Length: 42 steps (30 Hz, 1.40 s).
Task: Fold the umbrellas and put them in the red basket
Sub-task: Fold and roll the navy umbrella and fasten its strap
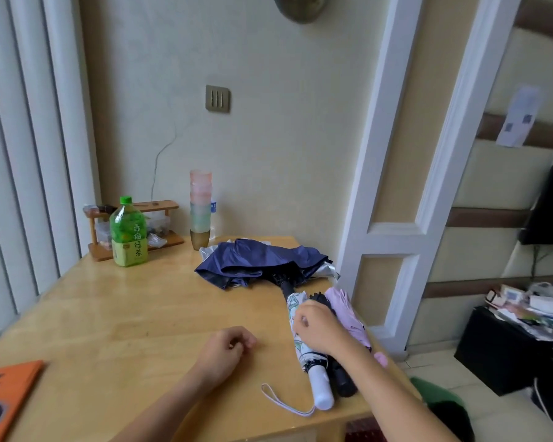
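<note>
A navy umbrella lies collapsed but loose and unfolded at the back right of the wooden table. Near the table's right edge three folded umbrellas lie side by side: a white patterned one with a white handle, a black one and a pink one. My right hand lies over the white and black umbrellas, its fingers curled round the white one. My left hand rests on the table, loosely curled and holding nothing. A dark red object shows below the table's front edge.
A green tea bottle, a wooden rack and a stack of plastic cups stand at the back of the table. An orange case lies at the front left corner. A black cabinet with clutter stands to the right.
</note>
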Motion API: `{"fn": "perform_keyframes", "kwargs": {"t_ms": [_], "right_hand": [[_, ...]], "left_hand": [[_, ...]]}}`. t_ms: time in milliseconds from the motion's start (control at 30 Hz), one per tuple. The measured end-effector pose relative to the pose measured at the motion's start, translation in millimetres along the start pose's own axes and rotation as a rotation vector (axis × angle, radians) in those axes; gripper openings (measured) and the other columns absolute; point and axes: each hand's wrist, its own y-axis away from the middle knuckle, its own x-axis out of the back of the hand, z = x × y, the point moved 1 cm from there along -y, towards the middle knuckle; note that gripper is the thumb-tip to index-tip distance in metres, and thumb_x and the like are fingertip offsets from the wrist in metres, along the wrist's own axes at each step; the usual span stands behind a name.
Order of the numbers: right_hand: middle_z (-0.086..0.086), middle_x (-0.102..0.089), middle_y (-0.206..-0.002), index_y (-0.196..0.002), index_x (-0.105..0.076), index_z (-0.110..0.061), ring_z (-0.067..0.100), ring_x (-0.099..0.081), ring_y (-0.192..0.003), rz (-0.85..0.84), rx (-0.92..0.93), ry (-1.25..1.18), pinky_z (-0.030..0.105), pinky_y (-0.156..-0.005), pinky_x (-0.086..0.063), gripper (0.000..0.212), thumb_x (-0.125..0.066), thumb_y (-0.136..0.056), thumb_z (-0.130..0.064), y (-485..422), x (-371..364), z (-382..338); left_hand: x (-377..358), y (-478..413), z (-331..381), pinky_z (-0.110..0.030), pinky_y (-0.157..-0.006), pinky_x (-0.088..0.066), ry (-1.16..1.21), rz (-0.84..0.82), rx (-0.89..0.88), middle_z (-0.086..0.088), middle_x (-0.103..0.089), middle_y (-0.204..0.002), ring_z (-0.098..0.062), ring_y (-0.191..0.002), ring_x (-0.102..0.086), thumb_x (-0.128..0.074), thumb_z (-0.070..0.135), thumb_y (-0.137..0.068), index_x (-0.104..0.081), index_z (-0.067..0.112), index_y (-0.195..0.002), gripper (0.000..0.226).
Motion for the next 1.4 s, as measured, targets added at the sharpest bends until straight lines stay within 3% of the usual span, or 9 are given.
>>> {"fn": "perform_keyframes", "kwargs": {"t_ms": [33,100,267,400,567,867,1167,1300,1400], "right_hand": [[0.002,-0.056,-0.109,-0.09,-0.059,-0.011,0.024,-0.052,-0.104,0.059,-0.023,0.03,0.037,-0.093,-0.048,0.011,-0.056,-0.092,-0.021,-2.7,-7.3,-2.6],[0.001,-0.044,-0.131,-0.121,-0.049,-0.021,0.025,-0.041,-0.122,0.027,-0.087,0.152,0.04,-0.099,-0.043,0.045,-0.064,-0.089,-0.047,-1.5,-19.0,-9.3],[0.013,0.004,-0.167,-0.145,-0.036,-0.035,0.034,-0.005,-0.153,-0.093,-0.209,0.363,0.048,-0.124,-0.013,0.066,-0.058,-0.085,-0.015,-2.1,-37.7,-1.3],[0.015,-0.002,-0.165,-0.147,-0.034,-0.036,0.036,-0.003,-0.153,-0.094,-0.301,0.45,0.054,-0.122,-0.011,0.076,-0.061,-0.082,-0.008,-8.9,-48.7,-5.8],[0.015,-0.019,-0.158,-0.132,-0.054,-0.025,0.034,-0.018,-0.146,-0.071,-0.336,0.449,0.05,-0.119,-0.019,0.044,-0.06,-0.088,-0.019,-38.4,-53.5,-23.4],[0.012,-0.055,-0.135,-0.132,-0.048,-0.008,0.031,-0.057,-0.123,0.014,-0.383,0.239,0.039,-0.092,-0.05,0.038,-0.052,-0.096,-0.018,-133.1,-40.7,-27.2],[0.016,-0.059,-0.135,-0.132,-0.052,-0.006,0.036,-0.057,-0.121,0.037,-0.642,0.148,0.042,-0.095,-0.048,0.046,-0.059,-0.09,-0.022,-189.9,-60.4,-9.5],[0.011,-0.068,-0.093,-0.092,-0.062,-0.009,0.031,-0.068,-0.083,0.044,-0.632,0.018,0.038,-0.079,-0.06,0.01,-0.059,-0.086,-0.017,-197.4,-66.2,-5.0],[0.012,-0.067,-0.083,-0.086,-0.056,-0.01,0.029,-0.068,-0.071,0.051,-0.644,-0.2,0.03,-0.061,-0.055,0.02,-0.065,-0.085,-0.028,-197.8,-66.4,-18.7]], "left_hand": [[-0.7,-0.6,0.8,-0.017,-0.081,-0.049,-0.044,-0.004,-0.023,0.011,-0.073,-0.085,-0.001,-0.085,-0.064,-0.044,-0.009,-0.078,-0.07,0.026,-0.079,0.044],[-0.7,-2.6,2.1,-0.015,-0.081,-0.047,-0.127,-0.024,-0.083,0.014,-0.072,-0.087,0.001,-0.088,-0.063,-0.045,-0.006,-0.076,-0.066,0.032,-0.077,0.044],[14.9,-10.3,-16.6,-0.022,-0.091,-0.045,-0.471,-0.035,-0.182,0.009,-0.06,-0.113,-0.013,-0.109,-0.059,-0.044,0.019,-0.09,-0.068,0.03,-0.104,0.03],[52.9,-19.7,-50.4,-0.036,-0.106,-0.038,-0.686,0.121,0.008,0.002,-0.053,-0.137,-0.02,-0.129,-0.049,-0.044,0.028,-0.101,-0.059,0.027,-0.134,0.037],[85.3,-21.2,-89.0,-0.037,-0.106,-0.033,-0.704,0.244,0.262,-0.001,-0.052,-0.135,-0.022,-0.129,-0.048,-0.04,0.034,-0.1,-0.056,0.025,-0.125,0.031],[75.4,-24.2,-115.5,-0.044,-0.076,-0.05,-0.743,0.302,0.231,-0.004,-0.063,-0.098,-0.025,-0.097,-0.062,-0.041,0.041,-0.074,-0.062,0.022,-0.095,0.035],[75.1,-22.8,-114.4,-0.038,-0.081,-0.036,-0.723,0.347,0.198,0.0,-0.062,-0.099,-0.021,-0.094,-0.061,-0.047,0.042,-0.07,-0.062,0.026,-0.094,0.032],[76.6,-25.0,-112.2,-0.038,-0.083,-0.039,-0.704,0.33,0.209,0.001,-0.061,-0.101,-0.022,-0.095,-0.06,-0.047,0.042,-0.071,-0.06,0.027,-0.096,0.032],[76.7,-24.3,-111.8,-0.041,-0.096,-0.04,-0.714,0.303,0.234,0.0,-0.058,-0.118,-0.024,-0.114,-0.054,-0.034,0.045,-0.079,-0.058,0.027,-0.11,0.043]]}}
